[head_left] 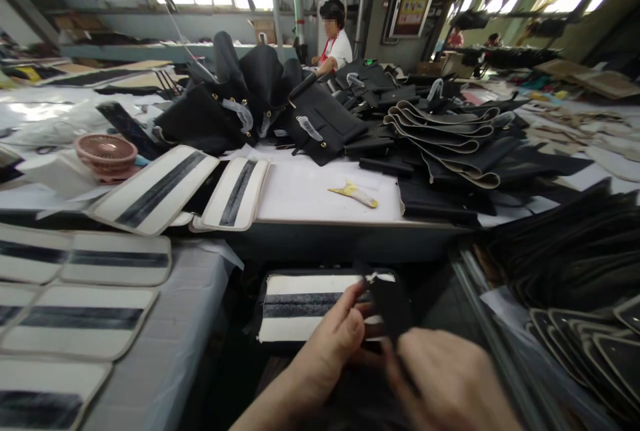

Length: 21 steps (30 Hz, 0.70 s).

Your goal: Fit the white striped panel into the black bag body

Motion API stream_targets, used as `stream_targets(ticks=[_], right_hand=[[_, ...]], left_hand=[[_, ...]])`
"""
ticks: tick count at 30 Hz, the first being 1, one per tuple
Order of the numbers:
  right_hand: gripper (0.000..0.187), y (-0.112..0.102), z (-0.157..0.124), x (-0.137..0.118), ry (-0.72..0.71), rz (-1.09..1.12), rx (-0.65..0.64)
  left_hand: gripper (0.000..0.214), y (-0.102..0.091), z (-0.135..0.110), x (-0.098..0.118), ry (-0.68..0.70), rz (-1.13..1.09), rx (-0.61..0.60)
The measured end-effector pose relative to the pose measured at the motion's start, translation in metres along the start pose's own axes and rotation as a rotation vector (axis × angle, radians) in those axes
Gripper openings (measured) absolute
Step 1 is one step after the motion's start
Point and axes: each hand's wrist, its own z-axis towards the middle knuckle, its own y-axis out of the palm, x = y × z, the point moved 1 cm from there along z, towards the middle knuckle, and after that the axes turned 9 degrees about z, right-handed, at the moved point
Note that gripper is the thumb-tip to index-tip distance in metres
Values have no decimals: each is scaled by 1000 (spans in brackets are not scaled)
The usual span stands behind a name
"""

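In the head view, a black leather-like piece (393, 307) stands between my hands, smeared by motion. My left hand (337, 331) is closed on its left side, thumb and fingers bent around the edge. My right hand (443, 367) is blurred and closed on the lower right part of the piece; its fingertips are hidden. Just beyond my left hand lies a white panel (295, 334) with a dark stripe along its middle. Black material frames this panel, and its right end is partly covered by my fingers and the black piece.
Similar striped panels (95, 294) lie on a covered surface at left. A yellow-handled thread snipper (355, 194) rests on the white table (295, 184), near black bags (325, 124). A pink fan (106, 154) stands left; stacked dark pieces (575, 264) are at right. A person (340, 47) is behind.
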Motion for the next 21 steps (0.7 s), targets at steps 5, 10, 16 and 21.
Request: stream_targets(ticks=[5,10,16,21], right_hand=[[45,34,16,-15,-60,222,-98],[53,4,-30,70,609,107,297],[47,32,-61,108,1158,1127,262],[28,21,-60,101,1244,1419,428]], left_hand=[[47,-16,-10,3,-242,9,381],[56,-40,-26,4,-302,-172,430],[61,-41,-22,4,-320,-192,378],[65,-59,-20,13,-262,-131,619]])
